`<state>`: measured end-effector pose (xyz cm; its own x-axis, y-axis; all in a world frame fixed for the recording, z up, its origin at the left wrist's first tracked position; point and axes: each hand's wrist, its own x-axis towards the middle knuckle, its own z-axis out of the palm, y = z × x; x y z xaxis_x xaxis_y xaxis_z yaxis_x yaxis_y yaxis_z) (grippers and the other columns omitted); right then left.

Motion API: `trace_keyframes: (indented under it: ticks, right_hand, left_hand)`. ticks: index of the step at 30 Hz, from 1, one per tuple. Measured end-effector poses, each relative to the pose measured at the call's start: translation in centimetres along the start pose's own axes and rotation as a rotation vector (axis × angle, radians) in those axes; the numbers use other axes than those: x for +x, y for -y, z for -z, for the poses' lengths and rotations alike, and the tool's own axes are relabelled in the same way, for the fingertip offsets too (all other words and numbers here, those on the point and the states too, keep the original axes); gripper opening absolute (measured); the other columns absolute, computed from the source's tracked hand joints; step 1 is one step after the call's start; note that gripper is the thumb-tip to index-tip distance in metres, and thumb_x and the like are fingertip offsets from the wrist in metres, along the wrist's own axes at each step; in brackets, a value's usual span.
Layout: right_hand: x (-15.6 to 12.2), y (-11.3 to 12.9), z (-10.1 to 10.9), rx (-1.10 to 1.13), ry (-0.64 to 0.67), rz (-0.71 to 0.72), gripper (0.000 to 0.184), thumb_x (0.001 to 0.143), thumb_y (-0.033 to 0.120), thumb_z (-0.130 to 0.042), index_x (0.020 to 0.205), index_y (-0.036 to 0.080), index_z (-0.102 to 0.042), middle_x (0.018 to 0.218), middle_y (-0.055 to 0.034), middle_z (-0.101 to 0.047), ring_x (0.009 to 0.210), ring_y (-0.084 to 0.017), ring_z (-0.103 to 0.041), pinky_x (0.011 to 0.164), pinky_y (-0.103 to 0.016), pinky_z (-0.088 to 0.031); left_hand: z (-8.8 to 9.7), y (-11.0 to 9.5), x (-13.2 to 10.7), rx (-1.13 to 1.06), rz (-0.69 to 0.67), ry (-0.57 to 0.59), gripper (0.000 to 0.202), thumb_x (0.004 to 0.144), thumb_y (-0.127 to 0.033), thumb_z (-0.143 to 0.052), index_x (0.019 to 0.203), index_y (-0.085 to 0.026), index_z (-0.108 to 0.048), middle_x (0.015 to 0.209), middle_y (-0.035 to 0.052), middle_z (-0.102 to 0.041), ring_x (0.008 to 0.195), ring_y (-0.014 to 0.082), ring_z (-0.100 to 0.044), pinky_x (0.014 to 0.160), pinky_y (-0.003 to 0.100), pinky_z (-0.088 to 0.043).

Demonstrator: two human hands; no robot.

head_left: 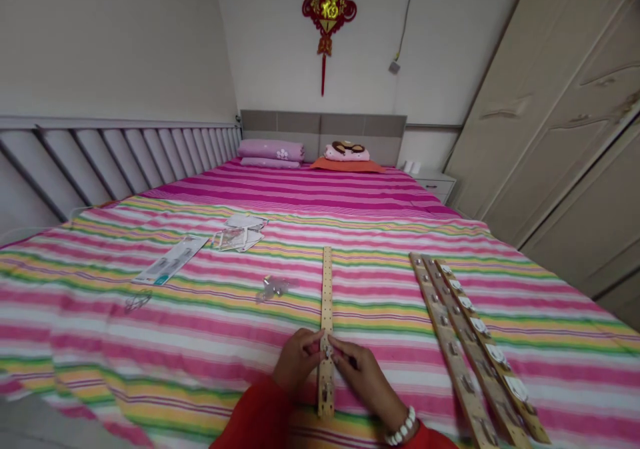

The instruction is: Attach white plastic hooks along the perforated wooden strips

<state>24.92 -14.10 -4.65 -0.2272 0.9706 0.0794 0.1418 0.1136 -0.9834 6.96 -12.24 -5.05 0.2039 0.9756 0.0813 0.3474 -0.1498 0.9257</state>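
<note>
The left hand (295, 362) and right hand (364, 374) met over a narrow perforated strip (327, 295), which lay lengthwise on the striped cloth (200, 342) directly beneath the fingertips. The left thumb and forefinger were drawn close together at the strip's left edge; the right thumb and forefinger were bent inward at its right edge. A small metal fitting (327, 353) sat on the strip between the two sets of fingertips. Whether either hand pinched it could not be determined.

A second metal fitting (326, 391) was on the strip, nearer the wearer than the fingers. The strip's far portion, beyond the fingers, showed rows of holes.

Ahead and to the left of the fingers lay a small transparent bag (273, 289) with metallic contents. Farther out on that side were crumpled packets (241, 233), a long flat package (171, 260) and a tangle of see-through material (139, 299), not identifiable.

Well to the right of the fingers, three boards (473, 349) lay side by side: two bore metal pieces, and the rightmost bore white ones. A white beaded bracelet (401, 427) encircled the right wrist.
</note>
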Motion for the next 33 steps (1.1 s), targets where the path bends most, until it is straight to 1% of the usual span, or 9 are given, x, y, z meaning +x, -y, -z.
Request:
trace_keyframes:
  ticks: [3,7,9,12,14,17,23,27,33]
  right_hand:
    - [-0.1,0.0,0.1,0.123,-0.023,-0.077,0.038,0.069,0.038,-0.072,0.103,0.023,-0.075,0.05,0.0037,-0.054,0.047,-0.012,-0.04,0.051,-0.027,-0.04]
    - [-0.1,0.5,0.6,0.219,-0.047,-0.108,0.046,0.062,0.038,-0.079,0.104,0.022,-0.074,0.048,0.0065,-0.04,0.047,-0.009,-0.03,0.047,-0.025,-0.03]
    - [-0.2,0.7,0.7,0.238,-0.061,-0.111,0.047,0.062,0.039,-0.079,0.105,0.021,-0.074,0.05,0.0066,-0.039,0.048,-0.009,-0.03,0.047,-0.025,-0.029]
    - [-0.2,0.5,0.7,0.242,-0.076,-0.11,0.046,0.062,0.04,-0.078,0.104,0.019,-0.074,0.05,0.0071,-0.037,0.049,-0.009,-0.03,0.048,-0.025,-0.028]
    - [-0.2,0.2,0.5,0.241,-0.081,-0.106,0.045,0.063,0.04,-0.078,0.103,0.019,-0.074,0.051,0.0072,-0.036,0.05,-0.01,-0.03,0.049,-0.025,-0.027]
    - [-0.1,-0.1,0.4,0.239,-0.088,-0.1,0.046,0.064,0.04,-0.077,0.104,0.018,-0.073,0.051,0.0073,-0.036,0.05,-0.01,-0.03,0.049,-0.025,-0.026]
    - [0.0,-0.3,0.3,0.239,-0.103,-0.086,0.046,0.064,0.041,-0.077,0.103,0.016,-0.073,0.053,0.0071,-0.036,0.051,-0.01,-0.031,0.05,-0.026,-0.026]
    - [0.0,-0.2,0.4,0.25,-0.1,-0.089,0.046,0.064,0.043,-0.077,0.101,0.016,-0.072,0.053,0.0074,-0.035,0.052,-0.009,-0.031,0.05,-0.025,-0.025]
    - [0.0,-0.5,0.4,0.283,-0.111,-0.082,0.045,0.061,0.046,-0.079,0.094,0.015,-0.073,0.052,0.0078,-0.036,0.05,-0.008,-0.032,0.049,-0.024,-0.025]
  left_hand:
    - [-0.1,0.1,-0.2,-0.061,0.061,-0.004,0.037,0.061,-0.034,-0.069,0.096,-0.024,-0.075,0.083,0.0035,-0.064,0.07,0.0156,-0.058,0.067,0.029,-0.05]
    - [1.6,0.1,0.1,-0.213,0.165,-0.025,0.044,0.059,-0.04,-0.071,0.096,-0.017,-0.073,0.083,0.0063,-0.07,0.067,0.0166,-0.061,0.062,0.029,-0.05]
    - [3.6,0.1,0.7,-0.191,0.151,-0.191,0.042,0.059,-0.041,-0.07,0.091,-0.015,-0.073,0.079,0.0068,-0.071,0.067,0.0175,-0.061,0.062,0.03,-0.05]
    - [7.2,0.2,1.8,0.008,0.032,-0.557,0.034,0.061,-0.041,-0.066,0.085,-0.017,-0.071,0.082,0.0067,-0.07,0.072,0.02,-0.062,0.068,0.033,-0.052]
    - [9.3,0.5,2.6,0.182,-0.032,-0.66,0.032,0.06,-0.039,-0.067,0.084,-0.018,-0.07,0.083,0.0071,-0.068,0.078,0.0233,-0.062,0.073,0.037,-0.051]
    - [10.9,1.1,3.5,0.361,-0.077,-0.667,0.031,0.059,-0.037,-0.068,0.082,-0.017,-0.069,0.083,0.0093,-0.067,0.083,0.027,-0.062,0.08,0.041,-0.05]
    - [10.7,2.1,3.9,0.4,-0.076,-0.624,0.027,0.07,-0.042,-0.059,0.079,-0.018,-0.069,0.081,0.0094,-0.069,0.08,0.0257,-0.063,0.076,0.038,-0.05]
    - [11.1,2.0,3.2,0.313,-0.051,-0.657,0.031,0.072,-0.046,-0.057,0.079,-0.019,-0.071,0.083,0.0088,-0.071,0.082,0.0254,-0.064,0.079,0.038,-0.049]
    - [11.6,1.1,1.6,-0.074,0.19,-0.826,0.033,0.063,-0.043,-0.066,0.08,-0.017,-0.074,0.089,0.0088,-0.073,0.091,0.0257,-0.064,0.084,0.036,-0.047]
